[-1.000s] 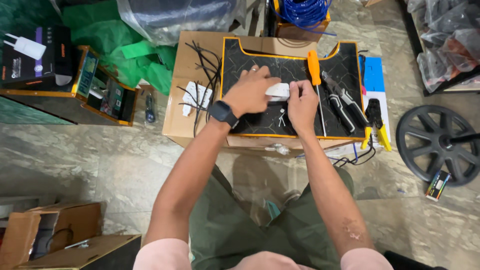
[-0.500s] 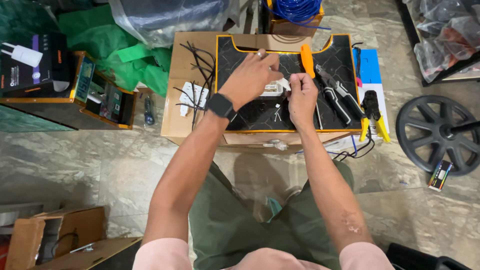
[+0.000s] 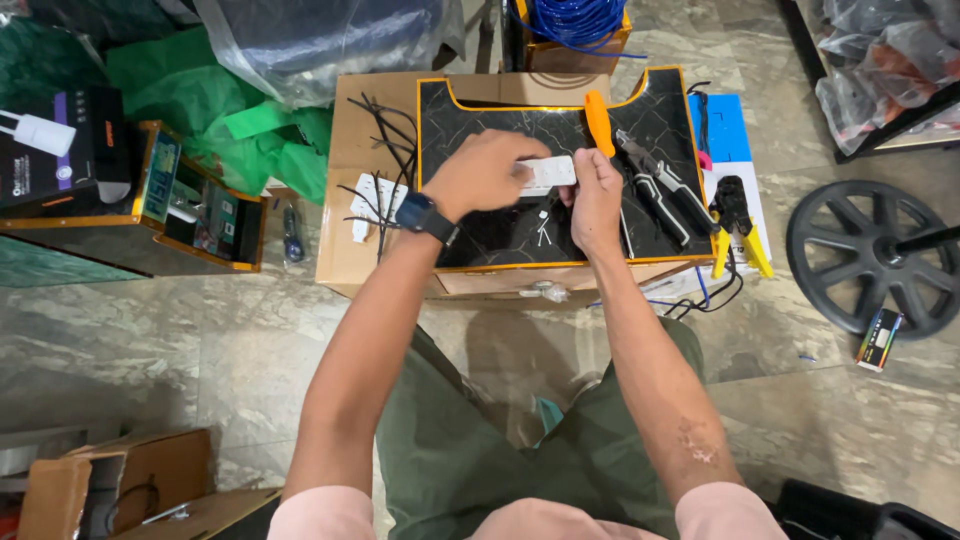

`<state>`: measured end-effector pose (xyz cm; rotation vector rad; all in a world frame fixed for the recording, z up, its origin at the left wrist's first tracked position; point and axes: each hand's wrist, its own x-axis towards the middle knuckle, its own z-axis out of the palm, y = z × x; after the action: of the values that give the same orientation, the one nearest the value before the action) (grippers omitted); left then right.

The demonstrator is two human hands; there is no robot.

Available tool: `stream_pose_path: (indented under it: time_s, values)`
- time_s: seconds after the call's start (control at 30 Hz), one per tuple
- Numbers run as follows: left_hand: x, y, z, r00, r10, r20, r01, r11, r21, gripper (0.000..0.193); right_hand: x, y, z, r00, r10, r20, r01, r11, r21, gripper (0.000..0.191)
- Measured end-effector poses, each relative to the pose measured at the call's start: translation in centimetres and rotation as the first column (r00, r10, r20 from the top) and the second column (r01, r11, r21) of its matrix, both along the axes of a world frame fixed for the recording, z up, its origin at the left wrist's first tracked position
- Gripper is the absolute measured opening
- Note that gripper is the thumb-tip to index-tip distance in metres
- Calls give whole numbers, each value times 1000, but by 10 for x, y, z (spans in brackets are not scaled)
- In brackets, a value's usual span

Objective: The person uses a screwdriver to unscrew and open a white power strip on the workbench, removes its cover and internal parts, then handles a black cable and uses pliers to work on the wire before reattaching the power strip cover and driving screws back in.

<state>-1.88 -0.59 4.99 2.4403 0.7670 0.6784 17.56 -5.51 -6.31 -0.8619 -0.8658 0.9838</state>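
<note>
White plastic part [image 3: 548,173] gripped between left hand [image 3: 487,172] and right hand [image 3: 594,196] fingers above black mat [image 3: 480,125], screwdriver [image 3: 599,123] just beside for easy reach.

The left hand [image 3: 487,172] covers most of the small white part [image 3: 548,174]; only its right end shows, and its kind cannot be told. The right hand [image 3: 597,200] hides the orange-handled screwdriver's [image 3: 599,122] shaft. Small white pieces [image 3: 541,228] on the black board [image 3: 500,235] are too small to identify. The blue cable coil [image 3: 572,18] is cut by the top edge.
</note>
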Motion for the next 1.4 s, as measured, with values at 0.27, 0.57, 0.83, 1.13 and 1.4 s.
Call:
stream_pose_path:
  time_s: [0.27, 0.57, 0.83, 1.13, 1.4]
  values:
    - [28, -11, -14, 936, -122, 330, 154, 985, -72, 19, 2, -1, 0, 996, 37, -82, -40, 999, -33, 22]
    - [30, -5, -22, 944, -126, 304, 167, 979, -114, 22, 2, -2, 0, 995, 86, -56, -90, 994, -60, 27]
    - [34, -8, -27, 934, -95, 343, 122, 991, -58, 20, -2, -2, 4, 998, 17, -57, -23, 995, -98, 25]
    - [44, -5, -24, 944, -14, 329, 93, 970, -225, 19, -2, -4, 8, 994, 35, -101, -39, 999, -32, 24]
    - [48, -6, -10, 964, 115, 239, -36, 950, -311, 17, -5, 1, 12, 979, -56, -194, 46, 997, -57, 28]
